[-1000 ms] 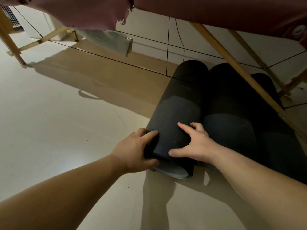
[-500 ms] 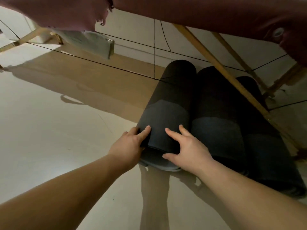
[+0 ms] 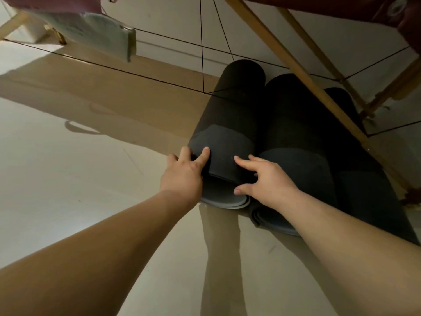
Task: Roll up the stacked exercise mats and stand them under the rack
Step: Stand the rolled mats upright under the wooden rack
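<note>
1. Bracing the roll: left hand (image 3: 182, 176), fingers spread and flat against the 9 o'clock flank of the first rolled mat (image 3: 227, 133), near its open end. It clasps nothing and probably checks sideways drift.
2. Right hand (image 3: 268, 181), fingers splayed over the roll's crown, thumb at the end rim. It presses rather than pinches, likely to keep the outer flap from springing loose.
3. First rolled mat: dark, lying lengthwise on the floor (image 3: 68, 179), coiled end toward the viewer, body running toward 12 o'clock beneath the rack (image 3: 341, 3).
4. Second mat (image 3: 293, 137), touching the first at its 3 o'clock. Third mat (image 3: 369, 197), beyond that again. All three lie parallel and flank to flank, seemingly to save room.
5. Rack parts: wooden leg (image 3: 296, 65) slanting from 12 toward 4 o'clock across the third mat. Black cords (image 3: 201, 42) cross above the rolls.
6. Pale cloth (image 3: 102, 30), hanging at 11 o'clock, with the wall (image 3: 170, 23) behind.
</note>
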`<action>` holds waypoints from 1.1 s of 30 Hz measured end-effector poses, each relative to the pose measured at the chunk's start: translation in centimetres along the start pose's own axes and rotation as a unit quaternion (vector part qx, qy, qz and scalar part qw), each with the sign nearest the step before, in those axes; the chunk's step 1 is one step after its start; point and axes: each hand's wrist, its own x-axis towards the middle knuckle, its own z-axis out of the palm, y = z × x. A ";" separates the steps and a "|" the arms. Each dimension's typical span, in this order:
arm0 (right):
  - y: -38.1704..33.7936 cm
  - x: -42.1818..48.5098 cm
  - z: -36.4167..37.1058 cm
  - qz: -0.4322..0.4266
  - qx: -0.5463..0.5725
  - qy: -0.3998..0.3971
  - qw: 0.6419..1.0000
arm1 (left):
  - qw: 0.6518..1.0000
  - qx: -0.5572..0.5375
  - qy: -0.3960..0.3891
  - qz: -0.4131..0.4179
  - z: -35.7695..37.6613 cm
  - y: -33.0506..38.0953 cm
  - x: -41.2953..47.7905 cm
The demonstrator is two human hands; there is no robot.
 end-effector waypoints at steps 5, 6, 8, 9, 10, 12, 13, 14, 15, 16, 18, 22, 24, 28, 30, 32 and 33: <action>0.0 -0.5 0.2 -0.004 -0.008 0.003 1.000 | 1.000 0.002 0.021 0.020 -0.2 -0.9 -0.5; -0.2 -0.6 0.3 -0.007 -0.015 0.008 1.000 | 1.000 -0.005 0.023 0.019 -0.3 -1.0 -0.7; -0.8 -0.8 0.3 -0.007 -0.042 0.020 0.999 | 0.999 -0.024 0.023 0.018 -0.5 -1.0 -1.1; -1.3 -0.9 0.2 -0.007 -0.070 0.027 0.997 | 0.999 -0.039 0.028 0.021 -0.6 -1.1 -1.2; -1.9 -0.9 0.1 -0.008 -0.106 0.032 0.994 | 0.998 -0.055 0.035 0.023 -0.8 -1.3 -1.3; -3.5 -1.1 -0.4 -0.006 -0.182 0.029 0.983 | 0.996 -0.076 0.038 0.023 -1.5 -1.9 -1.5; -4.4 -1.2 -0.5 -0.004 -0.212 0.023 0.977 | 0.996 -0.076 0.037 0.022 -1.7 -2.3 -1.7; -5.2 -1.4 -0.6 -0.005 -0.235 0.020 0.972 | 0.996 -0.074 0.033 0.021 -2.0 -2.7 -1.9; -6.1 -1.6 -0.5 -0.012 -0.247 0.019 0.969 | 0.997 -0.075 0.025 0.015 -2.3 -3.2 -2.2; -6.8 -1.9 -0.2 -0.024 -0.254 0.018 0.967 | 0.997 -0.075 0.017 0.007 -2.5 -3.6 -2.5; -8.2 -2.4 0.5 -0.054 -0.264 0.013 0.963 | 0.997 -0.072 -0.003 -0.013 -2.9 -4.8 -3.0; -10.4 -2.9 1.9 -0.075 -0.288 0.011 0.955 | 0.996 -0.071 -0.045 -0.041 -4.2 -7.0 -4.1; -12.0 -3.5 2.8 -0.084 -0.305 0.021 0.948 | 0.995 -0.070 -0.065 -0.040 -5.6 -8.3 -5.0; -16.1 -4.7 5.9 -0.105 -0.292 0.014 0.951 | 0.993 -0.032 -0.109 -0.024 -10.7 -11.4 -8.0; -18.9 -5.4 7.6 -0.135 -0.276 0.005 0.951 | 0.994 0.002 -0.106 -0.017 -13.1 -13.7 -11.2; -22.0 -6.6 10.2 -0.179 -0.274 -0.035 0.944 | 0.992 0.018 -0.118 -0.030 -14.4 -16.3 -16.5; -23.7 -7.1 11.6 -0.208 -0.283 -0.054 0.935 | 0.991 0.020 -0.124 -0.043 -14.7 -17.8 -19.1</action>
